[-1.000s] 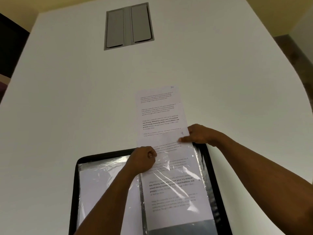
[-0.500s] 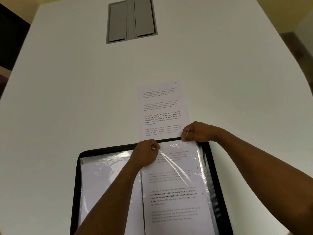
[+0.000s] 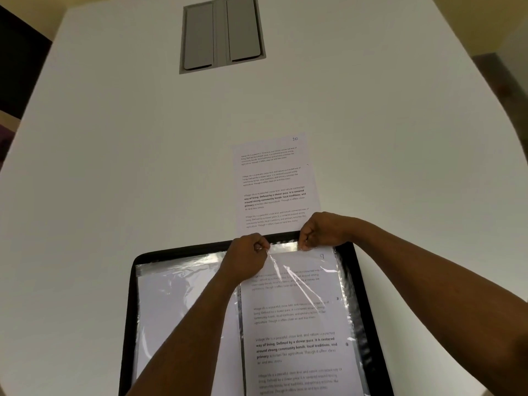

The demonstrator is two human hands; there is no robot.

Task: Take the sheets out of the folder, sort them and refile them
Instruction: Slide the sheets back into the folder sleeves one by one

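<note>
Since a second earlier, sheet 9 (image 3: 300, 324) had slid down into the folder (image 3: 368, 324) sleeve, lower right; both hands, left hand (image 3: 251, 255) and right hand (image 3: 320, 230), apparently pinched the sleeve mouth. Sheet 10 (image 3: 274, 184), just above, looked next to refile.

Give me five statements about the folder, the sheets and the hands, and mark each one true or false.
1. The loose sheet on the table is numbered 10. True.
2. The sheet inside the right-hand sleeve is numbered 9. True.
3. The left hand lies flat and open on the table. False: its fingers pinch the top edge of the right-hand sleeve.
4. The right hand holds a pen. False: it pinches the top edge of the same sleeve, and no pen is in view.
5. The black folder is closed. False: it lies open, showing two plastic sleeves side by side.
</note>
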